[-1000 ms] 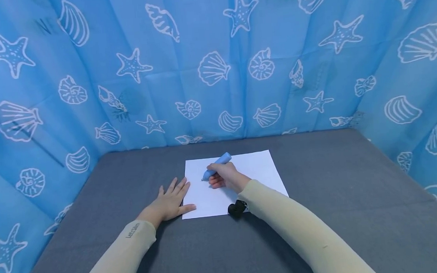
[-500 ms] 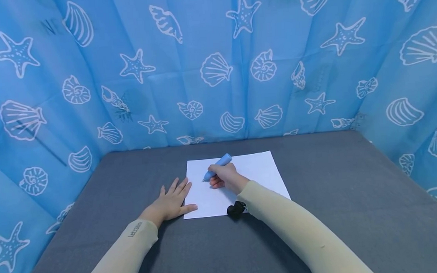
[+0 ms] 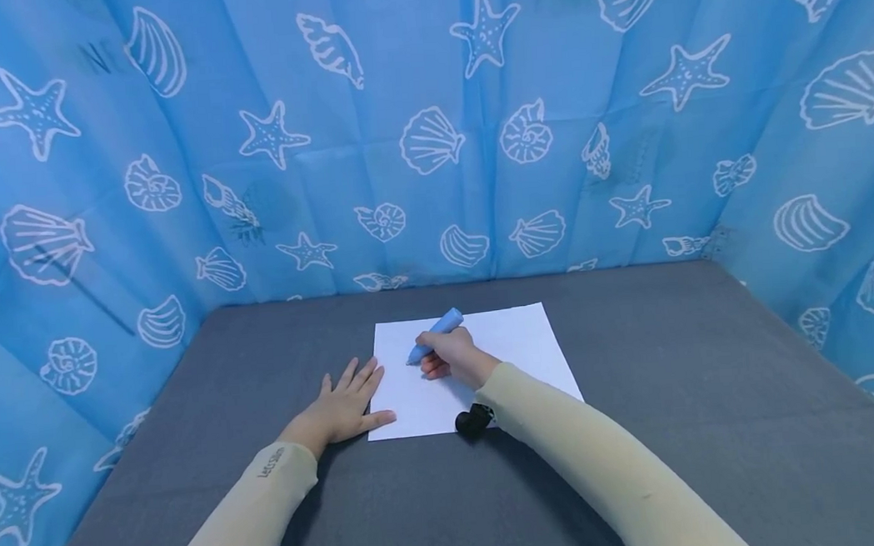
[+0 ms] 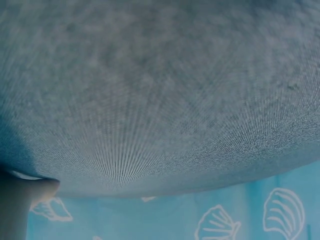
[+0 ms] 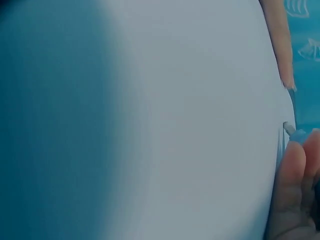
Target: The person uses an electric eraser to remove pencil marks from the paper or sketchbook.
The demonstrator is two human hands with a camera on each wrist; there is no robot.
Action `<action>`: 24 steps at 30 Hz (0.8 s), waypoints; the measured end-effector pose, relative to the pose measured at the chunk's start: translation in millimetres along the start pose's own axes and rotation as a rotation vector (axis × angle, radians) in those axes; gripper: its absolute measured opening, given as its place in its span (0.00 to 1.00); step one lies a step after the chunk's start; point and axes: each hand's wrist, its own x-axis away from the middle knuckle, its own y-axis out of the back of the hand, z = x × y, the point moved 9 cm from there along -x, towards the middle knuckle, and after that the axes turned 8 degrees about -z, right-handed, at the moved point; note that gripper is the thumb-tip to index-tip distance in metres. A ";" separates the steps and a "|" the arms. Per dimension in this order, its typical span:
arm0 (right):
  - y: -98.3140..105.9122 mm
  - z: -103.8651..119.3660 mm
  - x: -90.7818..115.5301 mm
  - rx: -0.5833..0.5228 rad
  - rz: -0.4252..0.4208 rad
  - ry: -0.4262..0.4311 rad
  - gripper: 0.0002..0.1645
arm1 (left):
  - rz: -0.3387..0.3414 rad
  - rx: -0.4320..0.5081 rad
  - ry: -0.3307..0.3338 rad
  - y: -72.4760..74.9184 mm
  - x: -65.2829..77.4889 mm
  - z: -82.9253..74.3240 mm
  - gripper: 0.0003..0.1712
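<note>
A white sheet of paper [image 3: 516, 343] lies on the grey cloth. My right hand [image 3: 457, 355] pinches a thick light-blue pen [image 3: 449, 320], tilted with its tip down at the left part of the sheet. In the right wrist view, the pen's blue front end [image 5: 299, 136] and grey tip show close to the paper, beyond curled fingers [image 5: 292, 165]. Whether the tip touches, I cannot tell. Flat, with fingers spread, my left hand [image 3: 336, 410] rests at the sheet's left edge, its fingertips and thumb on the paper. Only part of that hand [image 4: 25, 200] shows in the left wrist view.
Grey cloth [image 3: 676, 375] covers the table around the sheet. A blue curtain [image 3: 370, 168] with white shells and starfish hangs behind and along both sides. Under my right wrist, a small black device [image 3: 473, 421] sits over the sheet's near edge.
The head view has shifted slightly. Both hands, the pen and the sheet keep nearly the same places relative to each other.
</note>
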 end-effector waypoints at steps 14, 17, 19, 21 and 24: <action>0.5 -0.6 -2.8 -0.059 0.027 0.005 0.14 | -0.010 -0.011 -0.017 -1.3 -0.8 -0.4 0.55; -2.6 -1.2 -1.9 -0.038 0.046 -0.001 0.14 | -0.014 -0.008 -0.018 -1.5 -1.1 0.0 0.55; -3.0 -1.0 -1.7 -0.033 0.039 0.002 0.13 | -0.015 0.000 -0.019 -1.9 -1.8 0.0 0.55; -2.0 -1.0 -1.8 -0.031 0.024 0.006 0.13 | -0.012 0.005 -0.023 -2.5 -2.0 -0.1 0.55; -2.2 -1.2 -2.2 -0.020 0.017 0.007 0.13 | -0.015 0.012 -0.021 -2.3 -1.9 0.5 0.55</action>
